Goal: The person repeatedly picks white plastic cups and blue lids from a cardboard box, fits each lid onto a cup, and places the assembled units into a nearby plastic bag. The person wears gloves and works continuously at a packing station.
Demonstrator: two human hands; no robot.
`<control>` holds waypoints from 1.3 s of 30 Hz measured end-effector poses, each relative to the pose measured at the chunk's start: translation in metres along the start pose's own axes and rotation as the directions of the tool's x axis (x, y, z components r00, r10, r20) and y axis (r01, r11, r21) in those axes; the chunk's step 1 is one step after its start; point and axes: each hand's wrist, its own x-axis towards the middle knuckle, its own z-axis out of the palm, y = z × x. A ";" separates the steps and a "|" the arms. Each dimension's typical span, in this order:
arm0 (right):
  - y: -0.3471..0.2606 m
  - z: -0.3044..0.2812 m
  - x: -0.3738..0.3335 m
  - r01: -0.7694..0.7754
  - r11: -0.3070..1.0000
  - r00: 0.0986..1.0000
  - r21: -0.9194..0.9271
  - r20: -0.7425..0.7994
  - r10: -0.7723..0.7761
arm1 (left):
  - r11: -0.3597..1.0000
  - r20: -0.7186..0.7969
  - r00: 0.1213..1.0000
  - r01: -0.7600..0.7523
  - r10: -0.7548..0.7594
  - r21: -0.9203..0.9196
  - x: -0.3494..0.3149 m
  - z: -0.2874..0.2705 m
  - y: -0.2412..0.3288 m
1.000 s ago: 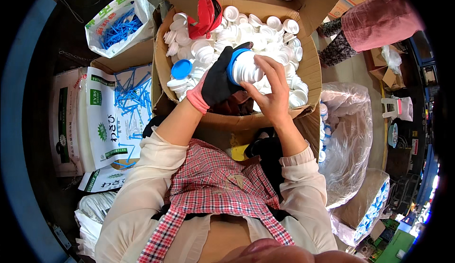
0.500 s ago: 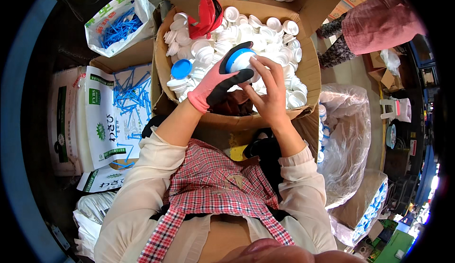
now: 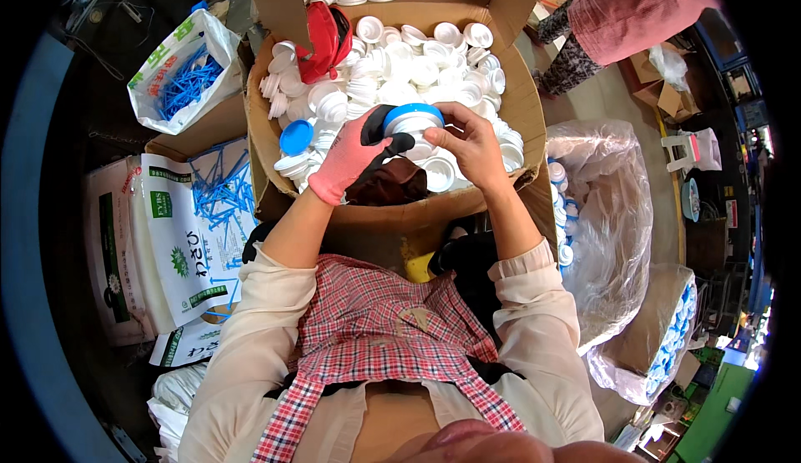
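My left hand (image 3: 355, 156), in a pink glove with black fingertips, is raised with its fingers curled closed. My bare right hand (image 3: 471, 142) sits just beside it, fingers bent inward. Both forearms reach up from my chest, sleeves pushed back.

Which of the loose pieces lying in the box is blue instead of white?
The round blue cap at the cardboard box's left edge; the surrounding white cups are white.

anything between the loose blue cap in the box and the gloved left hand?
Head view: only white cups. The loose blue cap lies on the pile in the cardboard box; a few white cups separate it from the left hand.
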 end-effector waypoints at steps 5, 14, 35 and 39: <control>0.010 0.000 0.002 0.035 0.999 0.998 0.008 -0.048 -0.034 | 0.968 -0.007 0.996 0.087 -0.092 -0.234 0.002 0.010 -0.009; 0.000 -0.034 -0.022 0.048 0.979 0.991 -0.199 -0.112 -0.072 | 0.923 0.111 0.984 0.171 -0.141 -0.345 0.010 0.001 -0.041; 0.266 -0.328 -0.344 -0.879 0.172 0.436 -0.445 -0.895 -0.090 | 0.948 -0.417 0.878 0.114 -0.236 -0.296 0.019 -0.082 -0.061; 0.118 -0.234 -0.167 -0.409 0.650 0.767 -0.641 -0.627 -0.136 | 0.930 -0.549 0.826 -0.090 -0.130 -0.356 0.016 -0.083 -0.032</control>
